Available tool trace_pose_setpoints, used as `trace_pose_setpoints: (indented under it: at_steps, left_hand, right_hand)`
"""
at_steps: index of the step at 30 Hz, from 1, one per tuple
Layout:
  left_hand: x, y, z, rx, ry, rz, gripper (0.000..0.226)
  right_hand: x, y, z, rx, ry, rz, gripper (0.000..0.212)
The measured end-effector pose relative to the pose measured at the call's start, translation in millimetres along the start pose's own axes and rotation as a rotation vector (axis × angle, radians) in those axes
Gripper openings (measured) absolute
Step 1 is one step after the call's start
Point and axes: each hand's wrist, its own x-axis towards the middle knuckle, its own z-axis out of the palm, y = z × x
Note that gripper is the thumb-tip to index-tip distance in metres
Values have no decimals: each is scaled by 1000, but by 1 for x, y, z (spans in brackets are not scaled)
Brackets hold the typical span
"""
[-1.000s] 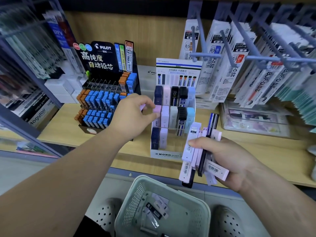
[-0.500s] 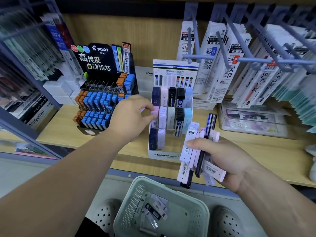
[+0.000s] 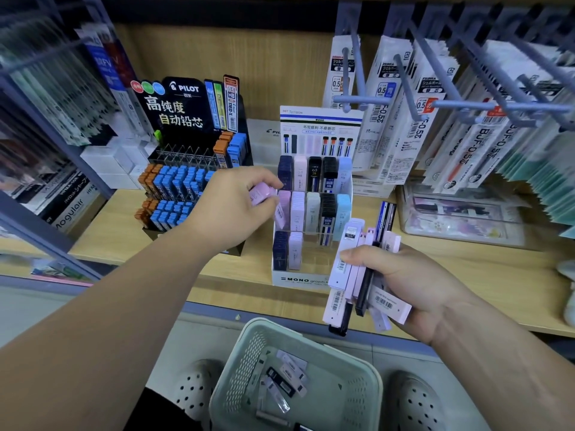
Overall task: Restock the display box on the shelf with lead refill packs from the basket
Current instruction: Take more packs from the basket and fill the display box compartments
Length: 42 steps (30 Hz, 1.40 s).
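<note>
The display box stands on the shelf, with a lead stand just to its left, a clear case to its right and hanging packs above that. The basket sits below, before the shelf edge, with loose packs in it. The left hand holds a single pack at the box's left column; the right hand holds a bundle of packs before its right side.

The left hand and right hand lead back along bare forearms, uncovered to the frame's edge. Well below each hand shows a white, rounded clog with round vent holes: left clog, right clog. Under the left forearm lies a patch of black cloth.
</note>
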Motion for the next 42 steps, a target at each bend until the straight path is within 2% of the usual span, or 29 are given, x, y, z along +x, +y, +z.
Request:
trace_pose_setpoints:
  at_steps: [4, 8, 14, 18, 24, 32, 39, 42]
  left_hand:
    - [0, 1, 2, 33, -18, -26, 18]
    - [2, 1, 2, -43, -68, -149, 25]
    - [3, 2, 0, -118, -110, -197, 19]
    - [3, -1, 5, -78, -48, -166, 11]
    - [2, -5, 18, 2, 35, -100, 16]
    - [6, -10, 21, 89, 31, -12, 14]
    - [6, -14, 24, 162, 42, 6, 32]
    - [7, -12, 23, 130, 41, 64, 22]
  right_hand:
    - [1, 0, 1, 0, -5, -8, 7]
    - [2, 2, 0, -18, -7, -19, 8]
    - [3, 3, -1, -13, -9, -21, 10]
    - [4, 4, -2, -6, -6, -21, 9]
    - [2, 3, -1, 21, -15, -8, 12]
    - [0, 0, 0, 17, -14, -4, 9]
    - [0, 0, 2, 13, -17, -7, 14]
    - [-1, 0, 2, 13, -19, -5, 14]
